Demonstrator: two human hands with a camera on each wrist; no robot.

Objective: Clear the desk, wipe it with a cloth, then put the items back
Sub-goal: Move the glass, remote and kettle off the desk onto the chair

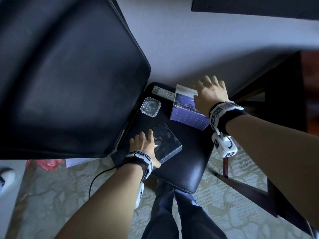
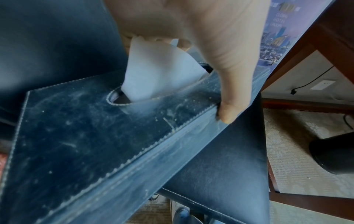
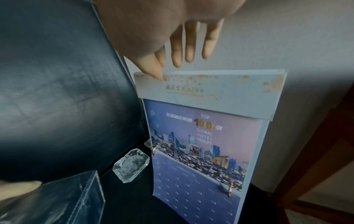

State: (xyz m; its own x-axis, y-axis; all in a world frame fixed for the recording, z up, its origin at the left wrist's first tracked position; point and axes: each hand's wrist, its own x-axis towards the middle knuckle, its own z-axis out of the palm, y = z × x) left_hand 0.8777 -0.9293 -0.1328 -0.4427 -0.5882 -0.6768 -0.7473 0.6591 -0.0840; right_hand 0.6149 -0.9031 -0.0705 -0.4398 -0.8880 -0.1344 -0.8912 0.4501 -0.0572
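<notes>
A dusty black leather tissue box (image 1: 165, 140) (image 2: 86, 136) lies on a black chair seat (image 1: 186, 166), a white tissue (image 2: 159, 72) sticking up from its slot. My left hand (image 1: 148, 149) grips it across its width, thumb (image 2: 229, 98) hooked over the near side edge. A purple desk calendar (image 1: 186, 111) (image 3: 201, 151) stands at the seat's far right. My right hand (image 1: 208, 92) (image 3: 172, 66) hovers over its top, fingers straight behind it, thumb tip touching the pale top fold. A glass ashtray (image 1: 150, 106) (image 3: 131, 166) and a grey remote (image 1: 163, 93) sit at the far left.
The chair's tall black backrest (image 1: 69, 75) rises close on the left. Dark wooden desk legs (image 1: 284, 94) stand to the right, against a pale wall. A black cable (image 1: 96, 176) trails over patterned carpet, and a dark round bin (image 2: 333, 153) stands on the floor.
</notes>
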